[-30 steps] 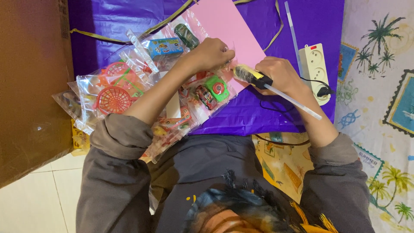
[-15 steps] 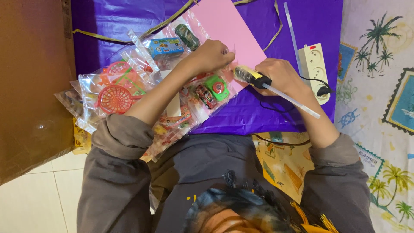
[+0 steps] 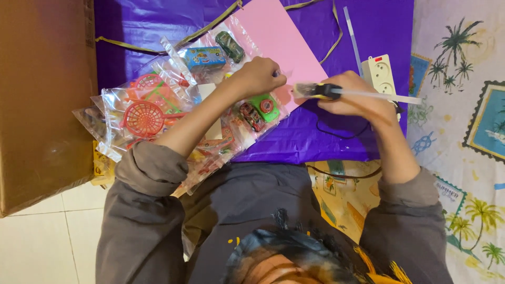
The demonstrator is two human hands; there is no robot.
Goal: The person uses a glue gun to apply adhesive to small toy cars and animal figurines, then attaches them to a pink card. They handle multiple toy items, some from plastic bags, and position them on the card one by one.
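A: A purple sheet (image 3: pixel 368 31) covers the floor, with a brown cardboard wall (image 3: pixel 42 94) on one side and a palm-print cloth (image 3: pixel 457 105) on the other

B: And the glue gun (image 3: pixel 321 90)?

A: It sits in the right hand (image 3: pixel 357 97), fingers closed round its body, the clear glue stick (image 3: pixel 384 97) trailing behind. Half a second ago it lay tilted with the stick pointing down toward the person; now it is level and the nozzle meets the edge of the pink card (image 3: pixel 279 37)

B: So the nozzle is lined up on the card. The left hand (image 3: pixel 258 78)?

A: Fisted, pressing down on the card's lower corner beside the bagged toys (image 3: pixel 158 115), much as before

B: Room to move?

A: Tight on the right: the white power strip (image 3: pixel 380 73) and its black cord (image 3: pixel 336 134) lie just behind the gun hand. Bare purple sheet lies open beyond the card, toward its far edge
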